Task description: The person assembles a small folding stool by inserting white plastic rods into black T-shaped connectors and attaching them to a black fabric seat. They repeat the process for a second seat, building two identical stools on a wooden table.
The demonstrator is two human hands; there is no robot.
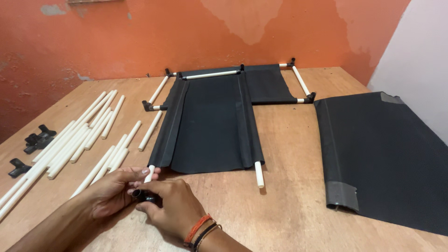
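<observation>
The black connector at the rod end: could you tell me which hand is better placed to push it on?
Probably the right hand: it grips the black connector just below the white rod, whose end the left hand pinches.

A plywood table, brown and scuffed, stands against an orange wall and carries everything in view. At its left lie a loose spread of white plastic rods and a few black plastic connectors, with one more connector near the left edge, apart from the others. In the middle lies a black fabric panel threaded onto white rods, joined at the far side to a smaller black panel in a frame with black corner pieces, and a second large black fabric sheet lies at the right.
</observation>
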